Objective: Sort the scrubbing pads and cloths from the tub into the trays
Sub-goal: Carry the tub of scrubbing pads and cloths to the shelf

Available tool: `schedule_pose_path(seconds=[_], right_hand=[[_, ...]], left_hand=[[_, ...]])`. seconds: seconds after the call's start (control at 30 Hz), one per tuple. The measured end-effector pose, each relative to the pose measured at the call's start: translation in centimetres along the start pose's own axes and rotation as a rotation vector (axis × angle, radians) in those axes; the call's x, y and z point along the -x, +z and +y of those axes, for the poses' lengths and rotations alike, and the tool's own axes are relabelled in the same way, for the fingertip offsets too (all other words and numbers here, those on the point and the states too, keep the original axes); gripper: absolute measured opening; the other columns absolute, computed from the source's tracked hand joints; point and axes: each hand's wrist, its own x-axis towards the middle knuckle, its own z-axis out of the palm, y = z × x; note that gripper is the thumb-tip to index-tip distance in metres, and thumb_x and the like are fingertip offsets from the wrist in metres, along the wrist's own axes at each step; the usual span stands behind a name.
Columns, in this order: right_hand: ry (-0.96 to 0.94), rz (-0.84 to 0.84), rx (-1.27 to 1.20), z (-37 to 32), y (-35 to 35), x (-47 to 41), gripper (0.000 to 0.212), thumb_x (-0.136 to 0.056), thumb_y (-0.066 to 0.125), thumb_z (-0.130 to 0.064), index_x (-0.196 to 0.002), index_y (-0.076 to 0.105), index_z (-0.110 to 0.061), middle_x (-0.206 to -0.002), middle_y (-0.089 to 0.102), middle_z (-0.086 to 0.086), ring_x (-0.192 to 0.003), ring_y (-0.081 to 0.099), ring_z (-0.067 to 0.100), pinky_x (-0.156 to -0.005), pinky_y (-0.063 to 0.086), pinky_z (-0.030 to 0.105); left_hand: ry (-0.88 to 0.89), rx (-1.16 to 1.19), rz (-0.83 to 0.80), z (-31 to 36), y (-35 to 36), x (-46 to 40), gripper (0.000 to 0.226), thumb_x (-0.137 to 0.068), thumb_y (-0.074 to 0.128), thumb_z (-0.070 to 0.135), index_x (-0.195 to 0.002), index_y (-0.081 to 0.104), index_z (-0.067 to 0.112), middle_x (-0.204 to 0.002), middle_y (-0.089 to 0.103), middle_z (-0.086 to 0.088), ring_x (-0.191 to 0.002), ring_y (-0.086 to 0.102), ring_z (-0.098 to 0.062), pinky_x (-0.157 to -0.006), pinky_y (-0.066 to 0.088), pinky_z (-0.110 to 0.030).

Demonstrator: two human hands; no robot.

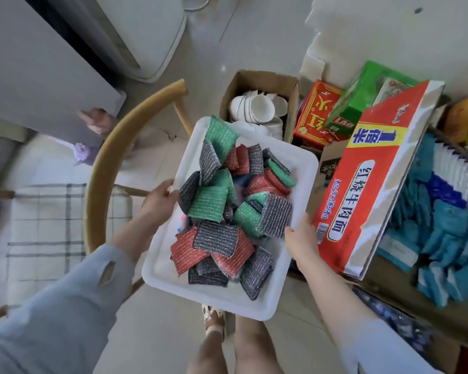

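Observation:
A white rectangular tub [216,295] is held above the floor in front of me. It is heaped with several scrubbing pads: green ones [208,203], red ones [183,251] and grey ones [215,238]. My left hand [161,197] grips the tub's left rim, thumb over the edge. On the right rim, my right hand [300,240] holds on with fingers under it. No trays are in view.
A wooden chair with a curved back [106,168] and checked cushion stands to the left. A cardboard box of white bowls [257,106] sits beyond the tub. Red and green cartons [368,184] and blue packets [441,225] crowd the right. My legs [235,352] are below.

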Motion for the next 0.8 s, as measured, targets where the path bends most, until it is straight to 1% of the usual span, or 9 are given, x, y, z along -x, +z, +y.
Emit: schedule_pose_path(seconds=[0.1,0.2,0.27,0.33,0.47,0.6,0.73,0.77,0.8], right_hand=[[-0.011,0.016,0.003,-0.1,-0.8,1.4,0.062,-0.100,0.045,-0.014,-0.152,0.013,-0.010,-0.152,0.027,0.020,-0.136,0.036,0.038,-0.109,0.038,0.049],[-0.057,0.033,-0.003,0.0,-2.0,3.8,0.064,-0.100,0.045,-0.015,-0.153,0.010,-0.012,-0.159,0.018,0.016,-0.144,0.026,0.033,-0.115,0.030,0.047],[-0.112,0.061,-0.013,0.0,-3.0,6.1,0.063,-0.099,0.046,-0.016,-0.152,0.012,-0.012,-0.158,0.020,0.015,-0.143,0.028,0.032,-0.114,0.032,0.047],[-0.154,0.098,-0.009,0.0,-4.0,8.6,0.066,-0.100,0.045,-0.017,-0.154,0.007,-0.013,-0.159,0.019,0.012,-0.144,0.026,0.030,-0.115,0.031,0.047],[-0.243,0.172,0.006,0.3,-6.5,13.4,0.064,-0.101,0.042,-0.015,-0.155,0.007,-0.014,-0.157,0.021,0.012,-0.143,0.029,0.029,-0.115,0.030,0.041],[-0.334,0.227,0.021,1.1,-9.4,16.9,0.061,-0.101,0.043,-0.011,-0.155,0.015,-0.015,-0.157,0.027,0.008,-0.142,0.030,0.025,-0.114,0.026,0.035],[-0.402,0.201,0.061,2.1,-11.4,18.9,0.059,-0.101,0.044,-0.014,-0.155,0.020,-0.016,-0.156,0.029,0.007,-0.142,0.030,0.023,-0.113,0.025,0.034],[-0.429,0.187,0.066,2.3,-11.8,19.2,0.059,-0.101,0.044,-0.014,-0.154,0.020,-0.017,-0.156,0.030,0.006,-0.142,0.031,0.022,-0.113,0.026,0.033],[-0.462,0.163,0.065,2.5,-12.0,19.4,0.059,-0.100,0.044,-0.014,-0.154,0.021,-0.019,-0.156,0.030,0.004,-0.142,0.032,0.021,-0.113,0.026,0.033]], left_hand=[[0.027,0.073,0.032,-0.1,-1.1,1.6,0.040,-0.100,0.050,0.023,-0.140,0.047,0.022,-0.129,0.057,-0.019,-0.107,0.054,-0.032,-0.083,0.040,-0.031],[0.060,0.181,0.051,-0.5,-2.7,3.8,0.037,-0.099,0.050,0.020,-0.136,0.050,0.023,-0.124,0.057,-0.020,-0.085,0.050,-0.024,-0.070,0.042,-0.032],[0.070,0.245,0.057,-0.4,-3.9,5.8,0.038,-0.099,0.051,0.019,-0.137,0.049,0.022,-0.126,0.055,-0.017,-0.085,0.047,-0.021,-0.069,0.044,-0.035],[0.089,0.299,0.053,-0.4,-5.0,8.1,0.039,-0.098,0.053,0.018,-0.137,0.048,0.022,-0.126,0.054,-0.010,-0.087,0.049,-0.020,-0.066,0.042,-0.029],[0.143,0.358,0.066,-0.6,-6.8,13.2,0.044,-0.096,0.058,0.021,-0.139,0.047,0.020,-0.124,0.051,-0.003,-0.090,0.054,-0.016,-0.082,0.040,-0.030],[0.179,0.429,0.044,-1.7,-7.6,18.2,0.041,-0.095,0.060,0.017,-0.135,0.051,0.016,-0.117,0.054,-0.006,-0.073,0.051,-0.007,-0.069,0.042,-0.031],[0.178,0.518,0.055,-3.1,-7.3,23.7,0.050,-0.093,0.061,0.008,-0.140,0.046,0.017,-0.121,0.056,-0.006,-0.086,0.058,-0.005,-0.082,0.047,-0.024],[0.173,0.546,0.063,-3.9,-7.0,25.1,0.049,-0.092,0.061,0.007,-0.138,0.047,0.020,-0.120,0.058,-0.006,-0.087,0.060,-0.004,-0.085,0.051,-0.026],[0.154,0.574,0.079,-4.7,-6.5,26.3,0.052,-0.092,0.062,0.009,-0.140,0.047,0.022,-0.121,0.059,-0.007,-0.089,0.062,-0.009,-0.088,0.054,-0.037]])
